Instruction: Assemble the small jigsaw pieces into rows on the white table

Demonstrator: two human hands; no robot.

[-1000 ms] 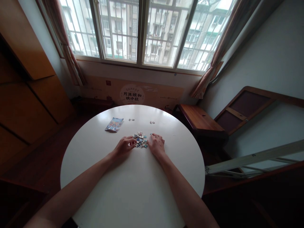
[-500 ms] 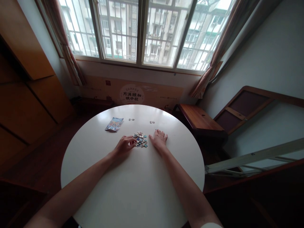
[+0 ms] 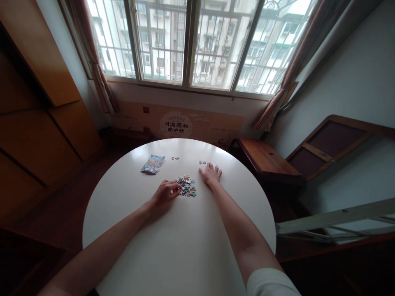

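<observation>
A small heap of jigsaw pieces point(image 3: 187, 185) lies near the middle of a round white table point(image 3: 173, 238). My left hand point(image 3: 165, 193) rests just left of the heap, fingers curled and fingertips pinched at its edge. My right hand point(image 3: 211, 174) lies flat on the table right of the heap, fingers stretched towards a few joined pieces point(image 3: 203, 163) further back. A second small cluster of pieces point(image 3: 175, 158) sits behind the heap. A printed puzzle bag point(image 3: 152, 164) lies at the back left.
A wooden side table point(image 3: 265, 158) stands right of the round table, with a leaning wooden frame point(image 3: 333, 142) behind it. A printed cardboard panel point(image 3: 175, 123) runs under the barred window. Wooden cabinets point(image 3: 37, 123) fill the left wall.
My right hand has slid away from the heap towards the back right and flattened out. My left hand has stayed at the heap's left edge. The view has shifted slightly.
</observation>
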